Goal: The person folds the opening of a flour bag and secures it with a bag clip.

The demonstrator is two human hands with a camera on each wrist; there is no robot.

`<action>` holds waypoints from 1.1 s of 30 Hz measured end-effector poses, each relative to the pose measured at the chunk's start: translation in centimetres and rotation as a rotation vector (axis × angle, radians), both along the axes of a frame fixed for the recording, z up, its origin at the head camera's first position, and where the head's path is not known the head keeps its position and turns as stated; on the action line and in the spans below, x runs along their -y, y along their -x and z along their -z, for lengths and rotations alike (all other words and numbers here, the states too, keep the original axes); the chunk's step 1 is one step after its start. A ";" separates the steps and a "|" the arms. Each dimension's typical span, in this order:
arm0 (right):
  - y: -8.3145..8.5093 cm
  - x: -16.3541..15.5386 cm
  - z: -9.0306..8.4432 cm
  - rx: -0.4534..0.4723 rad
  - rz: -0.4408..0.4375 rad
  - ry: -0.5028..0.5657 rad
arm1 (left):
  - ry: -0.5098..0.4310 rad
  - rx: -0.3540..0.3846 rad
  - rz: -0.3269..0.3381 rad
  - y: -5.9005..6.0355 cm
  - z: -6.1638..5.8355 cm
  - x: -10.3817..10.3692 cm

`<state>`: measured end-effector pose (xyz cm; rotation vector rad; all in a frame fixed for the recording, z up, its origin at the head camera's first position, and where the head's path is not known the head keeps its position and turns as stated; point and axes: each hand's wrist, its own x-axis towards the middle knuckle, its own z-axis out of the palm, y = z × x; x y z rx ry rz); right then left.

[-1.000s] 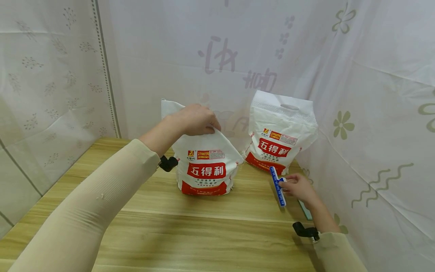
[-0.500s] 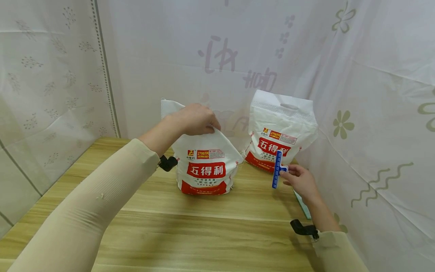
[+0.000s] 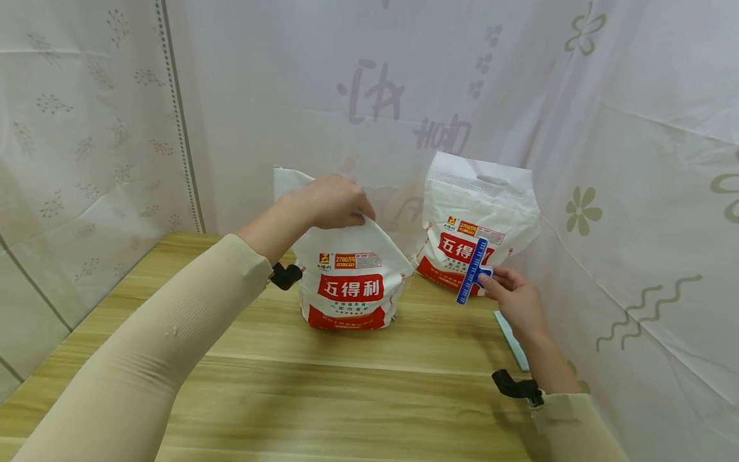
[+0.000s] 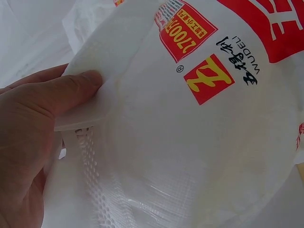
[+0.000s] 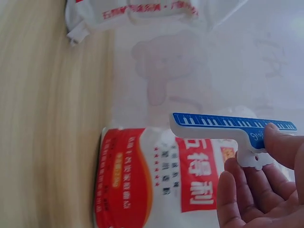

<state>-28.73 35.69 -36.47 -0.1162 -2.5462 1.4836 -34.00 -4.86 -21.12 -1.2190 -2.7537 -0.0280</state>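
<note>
At frame centre on the desk [image 3: 242, 359], open flour bag [image 3: 349, 282] standing upright, its folded top pinched flat by left hand [image 3: 335, 202]. At right of centre, blue sealing clip [image 3: 473, 271] held off the desk, pinched at its white handle by right hand [image 3: 514, 298], before second bag [image 3: 476, 224]. Advisable: fold kept taut and level, clip slid squarely across whole width.

2 bags [image 3: 349, 282] on table [image 3: 358, 391].

Near flour bag [image 3: 349, 282]: red band reads "五得利"; small red label "2700万吨"; logo with "WUDELI" [image 4: 236, 61]. Far bag [image 3: 476, 224]: "五得" visible, the rest hidden by blue clip [image 3: 472, 271].
</note>
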 end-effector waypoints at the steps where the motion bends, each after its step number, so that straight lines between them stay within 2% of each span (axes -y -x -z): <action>1: -0.1 0.1 -0.2 -0.006 0.000 0.007 | 0.000 -0.001 0.001 0.0 0.0 0.0; 15: -1.1 2.1 -2.6 -0.069 -0.011 0.062 | 0.004 -0.003 0.010 0.1 -0.1 0.0; 33: -2.5 3.8 -3.5 -0.225 -0.008 0.113 | 0.001 -0.013 0.012 0.0 0.0 0.1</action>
